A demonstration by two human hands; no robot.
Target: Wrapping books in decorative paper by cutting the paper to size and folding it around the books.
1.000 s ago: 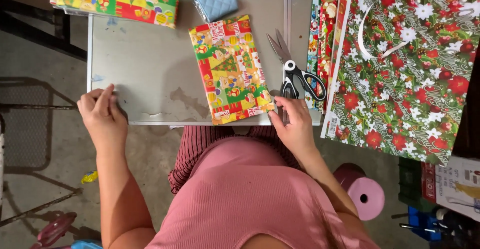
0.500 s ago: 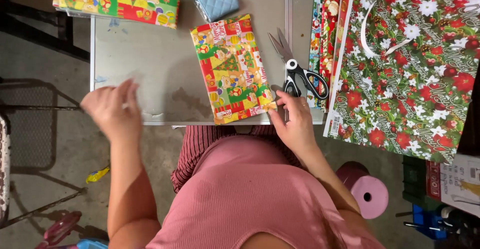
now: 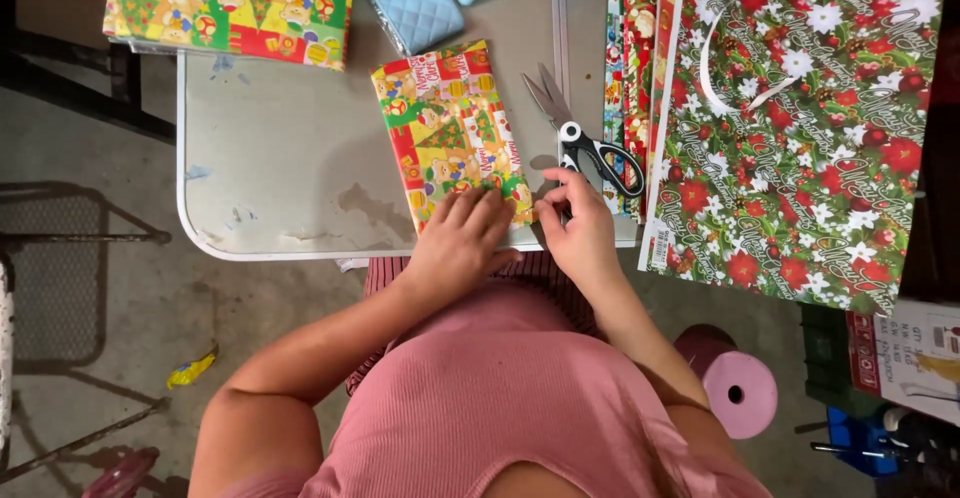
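**Both hands press down on a gift-wrapped parcel at the counter's near edge**

Seen from above, a person in a pink ribbed top leans over a grey counter (image 3: 290, 158). The left hand (image 3: 462, 243) lies flat with its fingers spread on the near end of a small wrapped parcel (image 3: 447, 123); its grip pinches nothing and simply bears down on the paper. The right hand (image 3: 580, 233) sits just beside it at the parcel's near right corner, fingertips drawn together as if nipping a fold or a bit of tape, though what lies between them is too small to tell.

The parcel rests at a slight angle near the counter's front edge, covered in red, green and yellow holiday paper. It looks light and flat, likely stiff inside, with thin glossy paper that may slide on the smooth counter and tear or crease at the corners. Holding it flat-palmed on top, or by its long edges, seems the safest way to take it.

Just right of the parcel lie scissors (image 3: 590, 138) with black handles, blades shut. Beyond them hangs a large sheet of red-flowered paper (image 3: 810, 128). At the far side sit a bigger wrapped box (image 3: 235, 3) and a quilted blue pouch (image 3: 410, 3). A pink stool (image 3: 740, 388) stands on the floor.
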